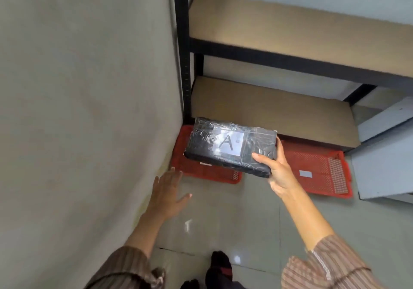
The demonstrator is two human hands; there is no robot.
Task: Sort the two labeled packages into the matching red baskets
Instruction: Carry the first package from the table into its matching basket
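My right hand (276,168) grips the right end of a black plastic-wrapped package (230,145) with a white label marked "A". The package hangs in the air above the left red basket (190,170), covering most of it. A second red basket (319,170) lies on the floor to the right, with a small white label on its bottom. My left hand (168,188) is held out with fingers spread, below and left of the package, holding nothing. Only one package is in view.
A black metal rack with beige shelves (268,110) stands over the baskets' far ends. A grey wall (89,87) runs close on the left. A pale box or cabinet (384,165) stands to the right. My dark shoes (219,268) are on the tiled floor.
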